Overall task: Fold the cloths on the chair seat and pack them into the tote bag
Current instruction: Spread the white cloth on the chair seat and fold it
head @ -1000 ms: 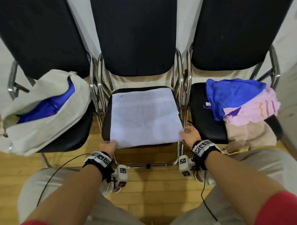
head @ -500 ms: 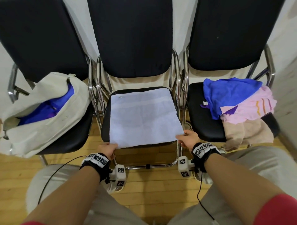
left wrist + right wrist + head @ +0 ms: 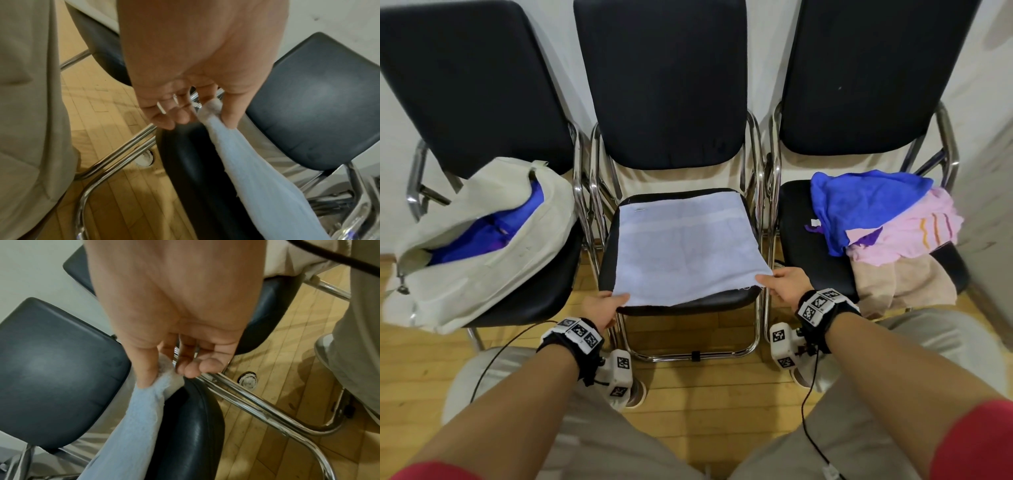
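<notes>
A pale blue cloth lies spread flat on the middle chair seat. My left hand pinches its near left corner, as the left wrist view shows at the cloth. My right hand pinches the near right corner, thumb on top of the cloth, and lifts it slightly off the seat. A cream tote bag lies on the left chair with a blue cloth inside its open mouth.
The right chair seat carries a heap: a blue cloth, a pink striped cloth and a beige cloth hanging over the front edge. Chrome chair frames stand between the seats. Wooden floor lies below; my knees frame it.
Both hands have kept hold of the near corners and raised them slightly. The right corner has lifted a little off the seat. The head view has shifted a little.
</notes>
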The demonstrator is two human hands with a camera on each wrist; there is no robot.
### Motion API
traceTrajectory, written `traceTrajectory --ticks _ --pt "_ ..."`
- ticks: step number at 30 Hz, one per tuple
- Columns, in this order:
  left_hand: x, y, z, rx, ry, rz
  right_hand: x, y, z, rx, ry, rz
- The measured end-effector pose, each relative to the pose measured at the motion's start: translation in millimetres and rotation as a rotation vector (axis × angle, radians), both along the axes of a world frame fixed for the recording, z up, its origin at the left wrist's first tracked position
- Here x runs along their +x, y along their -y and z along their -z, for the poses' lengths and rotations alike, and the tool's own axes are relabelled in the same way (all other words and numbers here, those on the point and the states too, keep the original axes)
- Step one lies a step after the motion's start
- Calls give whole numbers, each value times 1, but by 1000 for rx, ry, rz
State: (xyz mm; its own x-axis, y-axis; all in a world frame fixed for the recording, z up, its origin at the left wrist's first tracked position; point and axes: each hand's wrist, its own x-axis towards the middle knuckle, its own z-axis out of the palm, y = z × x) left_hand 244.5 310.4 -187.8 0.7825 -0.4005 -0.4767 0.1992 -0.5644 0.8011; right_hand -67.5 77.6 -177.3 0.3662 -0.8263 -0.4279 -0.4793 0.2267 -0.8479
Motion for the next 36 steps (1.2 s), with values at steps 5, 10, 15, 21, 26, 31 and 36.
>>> traceTrajectory --ticks 5,10,15,21,26,31,36 --pt "12 3 -20 -119 -6 -24 1 4 -32 -27 32 4" --pt "22 2 -37 -204 -99 -24 3 5 -48 83 132 33" --pt "21 -2 -49 -224 -115 64 1 -2 -60 125 178 64" --pt "21 -7 -58 -55 -42 159 -1 -7 -72 148 106 65" --pt "19 -11 -75 120 -40 247 -5 -12 -85 167 74 36" --pt "18 -18 -91 274 -57 339 -10 -17 -100 208 29 -49" --pt "19 -21 -104 416 -80 384 -13 -20 -116 280 -30 -101"
